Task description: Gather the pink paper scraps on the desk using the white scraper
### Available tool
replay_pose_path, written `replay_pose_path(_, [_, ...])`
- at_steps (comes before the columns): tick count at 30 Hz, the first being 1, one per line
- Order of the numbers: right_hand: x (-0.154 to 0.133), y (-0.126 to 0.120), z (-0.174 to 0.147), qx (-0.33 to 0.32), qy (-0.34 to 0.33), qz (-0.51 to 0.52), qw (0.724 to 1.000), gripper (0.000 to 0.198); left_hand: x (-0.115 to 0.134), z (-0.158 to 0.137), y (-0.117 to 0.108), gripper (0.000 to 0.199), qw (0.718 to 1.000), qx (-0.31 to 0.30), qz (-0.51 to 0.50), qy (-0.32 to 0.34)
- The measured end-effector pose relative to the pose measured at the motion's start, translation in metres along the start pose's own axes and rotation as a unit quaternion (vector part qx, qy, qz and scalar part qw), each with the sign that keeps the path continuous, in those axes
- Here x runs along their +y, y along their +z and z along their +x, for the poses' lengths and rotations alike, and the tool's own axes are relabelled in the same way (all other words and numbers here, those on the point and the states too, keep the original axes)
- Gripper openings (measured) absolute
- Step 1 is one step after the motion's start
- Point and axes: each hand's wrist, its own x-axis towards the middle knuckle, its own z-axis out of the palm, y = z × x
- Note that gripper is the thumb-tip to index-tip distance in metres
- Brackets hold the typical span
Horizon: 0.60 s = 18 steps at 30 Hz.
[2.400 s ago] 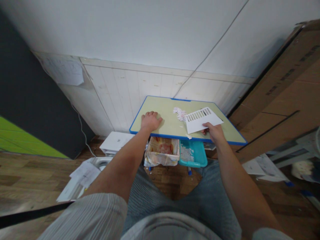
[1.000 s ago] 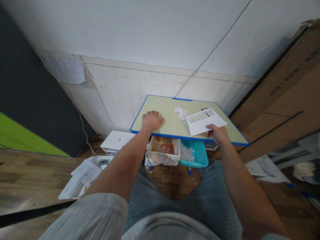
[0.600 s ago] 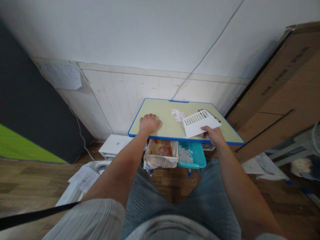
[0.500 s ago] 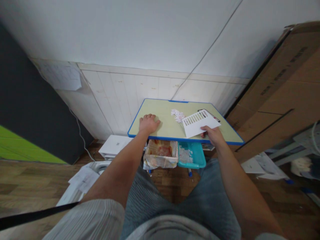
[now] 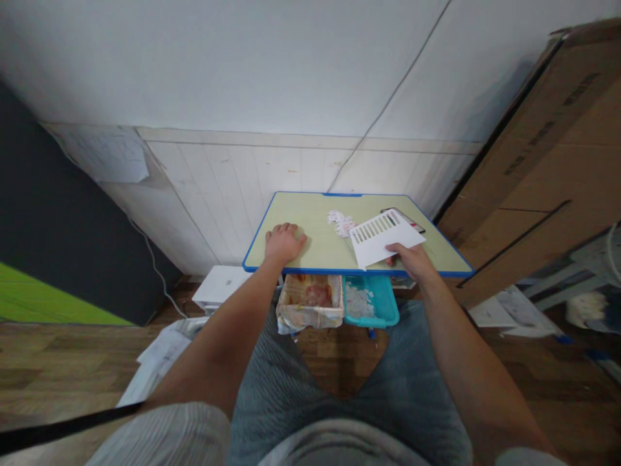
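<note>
My right hand (image 5: 407, 257) pinches the near right edge of a white card (image 5: 378, 250) with a row of cut-out slots along its far side. The card is held above the right part of the small table (image 5: 310, 252), which has a pale top and a blue rim. My left hand (image 5: 284, 243) lies palm down on the tabletop at the left, fingers stretched out, with nothing in it. Between the hands, a small pile of white paper pieces (image 5: 343, 224) with reddish marks rests on the table. A phone-like flat object (image 5: 412, 223) is partly hidden behind the card.
Under the table's front edge hang a lined basket (image 5: 310, 316) and a turquoise tray (image 5: 388, 310) holding white scraps. A large cardboard box (image 5: 543, 162) stands at the right. A white box (image 5: 220, 285) sits on the left, and a cable (image 5: 388, 107) runs down the wall.
The view has shifted slightly. My left hand stays flat on the table, and my right hand keeps hold of the card in nearly the same place.
</note>
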Motion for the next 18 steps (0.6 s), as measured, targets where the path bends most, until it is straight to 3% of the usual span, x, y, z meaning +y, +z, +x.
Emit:
replay_pose_path(10, [-0.0042,0.0002,-0.0001,0.009,-0.001,0.027,1.0,0.052,0.0018,-0.0014,-0.0036,0.061,1.0,-0.006,-0.002,-0.002])
replay_pose_path(18, [-0.0033,0.0062,0.0027,0.046,0.024,0.043,0.998,0.048,-0.0011,-0.0005,0.002,0.058,1.0,0.0,0.007,0.0])
